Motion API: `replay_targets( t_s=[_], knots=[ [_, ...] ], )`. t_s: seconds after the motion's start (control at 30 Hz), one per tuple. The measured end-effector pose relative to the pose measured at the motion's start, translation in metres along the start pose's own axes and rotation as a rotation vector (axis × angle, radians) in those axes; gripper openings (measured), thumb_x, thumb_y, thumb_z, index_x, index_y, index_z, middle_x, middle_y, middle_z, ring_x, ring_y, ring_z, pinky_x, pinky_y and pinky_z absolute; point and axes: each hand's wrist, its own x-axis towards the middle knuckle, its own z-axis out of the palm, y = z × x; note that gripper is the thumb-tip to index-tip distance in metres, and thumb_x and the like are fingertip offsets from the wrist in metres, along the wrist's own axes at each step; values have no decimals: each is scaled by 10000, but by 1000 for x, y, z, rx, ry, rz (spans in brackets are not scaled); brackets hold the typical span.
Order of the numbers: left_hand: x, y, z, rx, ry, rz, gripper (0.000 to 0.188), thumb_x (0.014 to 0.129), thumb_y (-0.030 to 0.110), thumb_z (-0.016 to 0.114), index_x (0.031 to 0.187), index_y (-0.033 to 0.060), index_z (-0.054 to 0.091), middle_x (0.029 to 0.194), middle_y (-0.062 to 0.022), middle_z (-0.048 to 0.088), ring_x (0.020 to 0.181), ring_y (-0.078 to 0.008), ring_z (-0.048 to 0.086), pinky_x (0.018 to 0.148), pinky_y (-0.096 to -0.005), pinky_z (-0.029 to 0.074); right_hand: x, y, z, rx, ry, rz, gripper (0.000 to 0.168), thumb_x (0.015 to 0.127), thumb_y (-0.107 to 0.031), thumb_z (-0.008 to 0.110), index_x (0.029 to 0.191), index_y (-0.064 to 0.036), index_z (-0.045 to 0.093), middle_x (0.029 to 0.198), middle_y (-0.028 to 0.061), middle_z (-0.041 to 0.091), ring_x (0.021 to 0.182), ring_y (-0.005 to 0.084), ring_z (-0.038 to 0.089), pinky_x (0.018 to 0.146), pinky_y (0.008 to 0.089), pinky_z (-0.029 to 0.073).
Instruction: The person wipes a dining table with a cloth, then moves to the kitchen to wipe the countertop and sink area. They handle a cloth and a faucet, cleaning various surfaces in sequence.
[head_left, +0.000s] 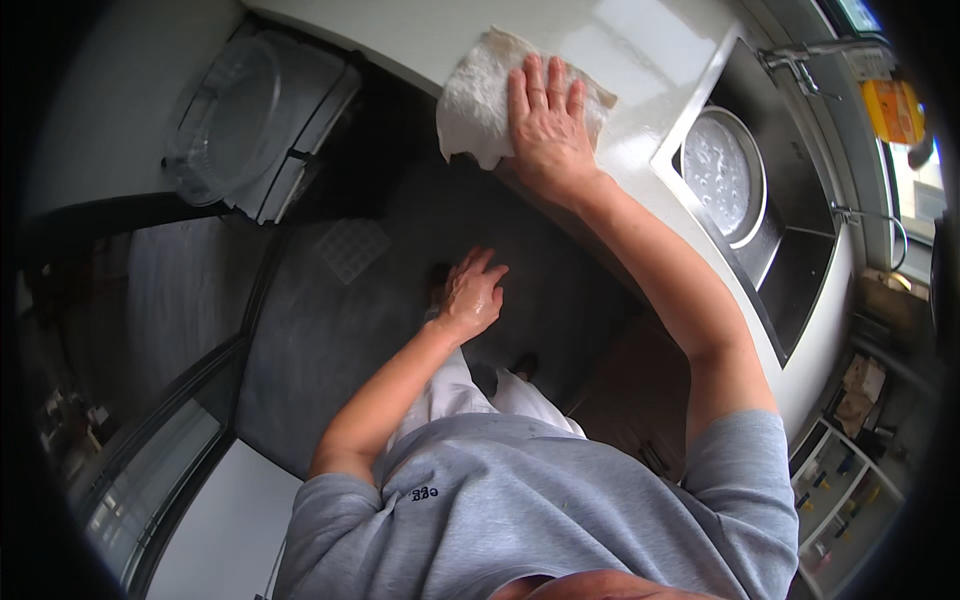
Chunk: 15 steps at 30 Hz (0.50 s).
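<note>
A white terry cloth (480, 97) lies on the pale, glossy countertop (637, 45), and part of it hangs over the front edge. My right hand (551, 135) presses flat on the cloth, fingers extended and slightly apart. Lower down, my left hand (474, 296) hangs in the air over the dark floor, wet on its back, with its fingers apart and nothing in it. To the right of the cloth, a round pan (720, 176) of bubbly water sits in the steel sink (780, 157).
A faucet (795, 60) reaches over the sink, and a yellow-orange bottle (892, 112) stands by the window. Clear plastic containers (225, 120) are at the upper left. A glass-paned door frame (247, 337) runs down the left. A patterned square (352, 249) is on the floor.
</note>
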Motion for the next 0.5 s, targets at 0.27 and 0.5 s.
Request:
replay_targets(
  t_s=[0.27, 0.5],
  knots=[
    [-17, -51, -63, 13, 65, -117, 334, 761, 104, 586, 1092, 72, 615, 1289, -153, 469, 1259, -325, 367, 1018, -453, 321, 130, -62, 14, 46, 112, -94, 747, 753, -80, 573, 1386, 36, 193, 1466, 203, 176, 1358, 411, 126, 1085, 532, 142],
    [-25, -68, -119, -143, 457, 47, 231, 749, 54, 593, 970, 50, 661, 1096, -154, 596, 1048, -326, 546, 902, -387, 453, -50, 31, -12, 1, -20, -111, 843, 602, 70, 515, 1389, 43, 216, 1467, 223, 178, 1377, 385, 106, 1104, 501, 97]
  ],
)
